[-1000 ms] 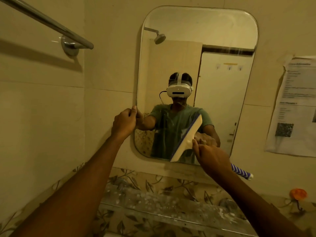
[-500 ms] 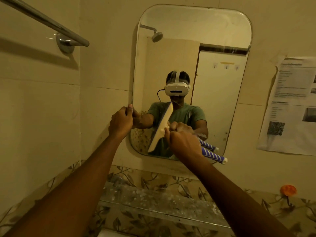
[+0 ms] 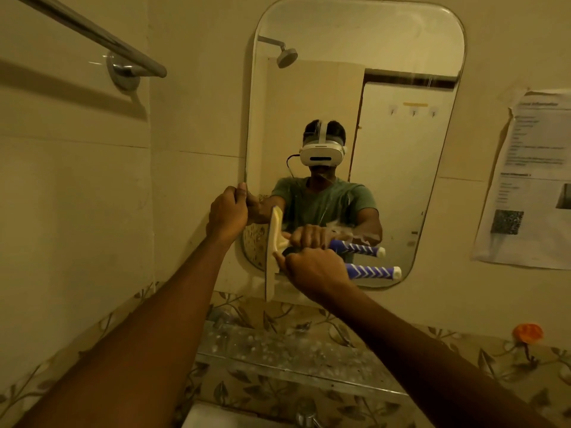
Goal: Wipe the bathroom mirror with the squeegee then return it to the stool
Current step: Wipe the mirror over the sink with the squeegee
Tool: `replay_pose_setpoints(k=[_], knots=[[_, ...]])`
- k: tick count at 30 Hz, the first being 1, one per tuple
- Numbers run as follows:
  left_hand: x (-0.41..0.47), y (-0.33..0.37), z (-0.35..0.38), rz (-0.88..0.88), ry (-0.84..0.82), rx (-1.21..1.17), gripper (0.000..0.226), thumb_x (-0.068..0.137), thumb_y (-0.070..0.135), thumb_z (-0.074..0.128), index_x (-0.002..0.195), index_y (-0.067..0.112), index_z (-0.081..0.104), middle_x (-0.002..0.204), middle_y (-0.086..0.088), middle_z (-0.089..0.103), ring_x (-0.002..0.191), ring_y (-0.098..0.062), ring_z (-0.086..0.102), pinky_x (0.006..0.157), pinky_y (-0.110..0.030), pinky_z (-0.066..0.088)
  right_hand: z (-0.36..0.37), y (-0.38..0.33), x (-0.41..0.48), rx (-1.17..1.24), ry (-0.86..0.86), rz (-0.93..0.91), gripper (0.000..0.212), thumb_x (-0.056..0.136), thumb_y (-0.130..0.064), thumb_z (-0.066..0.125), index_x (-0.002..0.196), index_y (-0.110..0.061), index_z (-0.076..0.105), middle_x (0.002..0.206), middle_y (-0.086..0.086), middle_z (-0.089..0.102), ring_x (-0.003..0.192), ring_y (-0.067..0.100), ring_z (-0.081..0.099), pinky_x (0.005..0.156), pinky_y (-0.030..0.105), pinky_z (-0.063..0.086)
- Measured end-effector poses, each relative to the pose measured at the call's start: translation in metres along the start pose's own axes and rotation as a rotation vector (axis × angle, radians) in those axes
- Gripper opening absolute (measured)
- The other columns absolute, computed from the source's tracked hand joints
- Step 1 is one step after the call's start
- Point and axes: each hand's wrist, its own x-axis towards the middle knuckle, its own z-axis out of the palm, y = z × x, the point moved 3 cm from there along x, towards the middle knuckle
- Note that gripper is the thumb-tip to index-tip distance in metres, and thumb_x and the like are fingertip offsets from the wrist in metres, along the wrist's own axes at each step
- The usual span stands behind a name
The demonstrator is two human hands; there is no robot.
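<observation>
Right hand (image 3: 312, 270): fingers closed round the squeegee handle, just behind the head; thumb lies along the neck, pointing toward the blade.
Squeegee (image 3: 273, 251): pale head stands nearly upright, just left of the right fingertips, against the mirror's lower left corner. Its lower end hangs past the mirror's bottom edge onto the wall. The blue handle with white chevrons sticks out to the right of the fist, roughly level, and ends in a white cap.
Left hand (image 3: 227, 213): fingers curled shut over the mirror's left edge, thumb up at the rim; above and left of the squeegee head, close to it but apart.
Mirror (image 3: 355, 57): rounded corners, fixed to the tiled wall; smeared wet patch just above the right knuckles.
Glass shelf (image 3: 278, 350): below both hands, spotted with white marks.
Towel rail (image 3: 92, 35): chrome, up and left of the left hand, well apart.
Paper notice (image 3: 531, 180): taped to the wall, far right of the handle's end.
Stool: not in view.
</observation>
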Motion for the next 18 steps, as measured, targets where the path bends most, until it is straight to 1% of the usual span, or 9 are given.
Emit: replay_pose_setpoints(k=[3,4,6,8,9,11,13,15,18], knots=[[-0.001,-0.003,0.003,-0.005,0.031,-0.04,0.045,0.101,0.048,0.03,0.104,0.013,0.058,0.107,-0.012,0.064,0.1,-0.03,0.06,0.087,-0.047,0.051,0.014,0.008,0.001,-0.064,-0.034,0.01,0.043,0.101,-0.048,0.037,0.079,-0.021,0.061,0.054,-0.007,0.04,0.041,0.009,0.037,0.04,0.022,0.019],[-0.001,-0.003,0.004,0.0,0.043,-0.047,0.045,0.101,0.048,0.031,0.104,0.012,0.058,0.106,-0.012,0.064,0.099,-0.03,0.06,0.087,-0.047,0.051,0.015,0.019,-0.003,-0.062,-0.034,0.025,0.041,0.101,-0.048,0.038,0.082,-0.021,0.062,0.056,-0.007,0.041,0.043,0.01,0.04,0.04,0.023,0.021],[-0.001,-0.004,0.005,0.016,0.062,-0.051,0.046,0.101,0.048,0.031,0.104,0.011,0.059,0.104,-0.012,0.064,0.097,-0.028,0.06,0.084,-0.046,0.051,0.016,0.044,-0.021,-0.034,-0.044,0.046,0.044,0.101,-0.049,0.031,0.086,-0.023,0.063,0.064,-0.006,0.047,0.052,0.015,0.052,0.045,0.026,0.032],[0.0,-0.006,0.006,0.031,0.081,-0.046,0.045,0.101,0.048,0.032,0.101,0.012,0.059,0.099,-0.009,0.064,0.091,-0.025,0.059,0.079,-0.041,0.05,0.016,0.071,-0.044,0.021,-0.1,0.047,0.041,0.101,-0.05,0.028,0.101,-0.026,0.061,0.084,-0.001,0.053,0.072,0.02,0.061,0.055,0.032,0.041],[0.0,-0.007,0.006,0.035,0.09,-0.044,0.044,0.101,0.049,0.032,0.098,0.013,0.059,0.095,-0.007,0.062,0.088,-0.022,0.058,0.075,-0.038,0.049,0.015,0.084,-0.056,0.028,-0.128,0.06,0.041,0.101,-0.051,0.026,0.11,-0.028,0.058,0.097,0.001,0.055,0.081,0.021,0.061,0.058,0.032,0.042],[0.0,-0.008,0.007,0.032,0.103,-0.041,0.04,0.1,0.049,0.033,0.091,0.017,0.056,0.089,-0.003,0.059,0.083,-0.019,0.056,0.07,-0.034,0.045,0.012,0.106,-0.077,-0.039,-0.158,0.096,0.053,0.098,-0.053,0.015,0.123,-0.029,0.054,0.113,0.003,0.057,0.084,0.017,0.059,0.059,0.028,0.042],[0.0,-0.008,0.008,0.017,0.111,-0.044,0.038,0.1,0.049,0.033,0.087,0.02,0.053,0.086,-0.001,0.058,0.08,-0.018,0.055,0.067,-0.033,0.041,0.006,0.113,-0.089,-0.133,-0.197,0.089,0.067,0.091,-0.054,0.004,0.125,-0.028,0.055,0.104,0.0,0.06,0.071,0.011,0.054,0.055,0.025,0.042],[-0.001,-0.006,0.008,0.006,0.104,-0.041,0.037,0.1,0.049,0.033,0.087,0.019,0.051,0.085,0.0,0.056,0.08,-0.018,0.054,0.067,-0.033,0.04,-0.002,0.106,-0.09,-0.122,-0.177,0.097,0.074,0.087,-0.057,-0.002,0.112,-0.026,0.06,0.082,-0.005,0.06,0.058,0.008,0.05,0.053,0.025,0.046],[0.0,-0.005,0.008,0.0,0.098,-0.041,0.037,0.101,0.048,0.033,0.087,0.018,0.05,0.085,-0.001,0.055,0.08,-0.018,0.053,0.067,-0.032,0.039,-0.004,0.077,-0.071,0.004,-0.147,0.086,0.064,0.092,-0.06,0.002,0.087,-0.026,0.056,0.064,-0.006,0.055,0.052,0.008,0.054,0.05,0.025,0.047]])
